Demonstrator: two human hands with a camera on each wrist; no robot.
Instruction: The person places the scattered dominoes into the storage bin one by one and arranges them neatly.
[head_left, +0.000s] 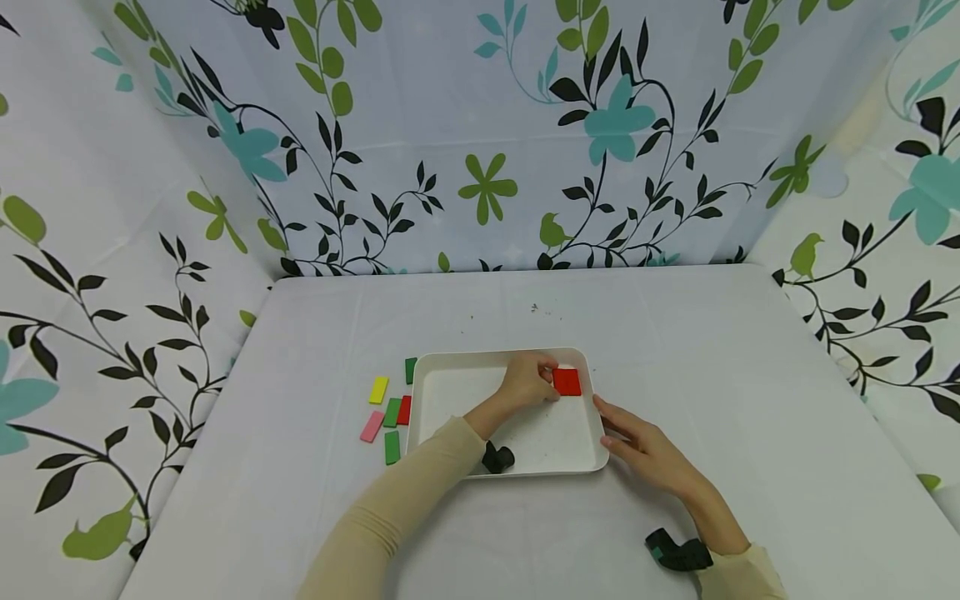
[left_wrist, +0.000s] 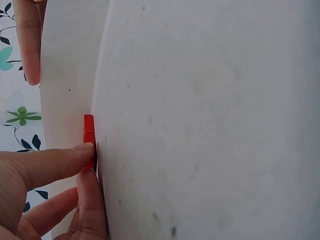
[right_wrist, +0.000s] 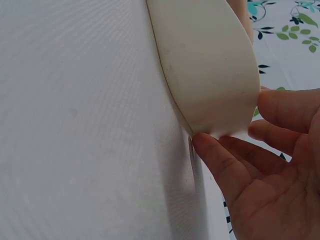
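Inside a shallow white tray (head_left: 442, 400), flat red tiles (head_left: 567, 382) lie together close to its right end. My left hand (head_left: 525, 379) reaches over the tray and pinches a red tile (left_wrist: 92, 164) between thumb and fingers, against the tray floor. Another red tile's end (left_wrist: 88, 123) shows just beyond the thumb in the left wrist view. Outside the tray's right end, my right hand (head_left: 647, 450) touches the wall with its fingertips; in the right wrist view those fingertips (right_wrist: 206, 142) rest along the outer wall (right_wrist: 215, 75).
Left of the tray lie several loose tiles on the white tablecloth: yellow (head_left: 378, 390), pink (head_left: 372, 427), green (head_left: 392, 448) and red (head_left: 404, 410). A black wrist device (head_left: 678, 552) sits on the right wrist, another (head_left: 498, 457) by the left sleeve. Leaf-patterned curtains (head_left: 480, 125) stand around the table.
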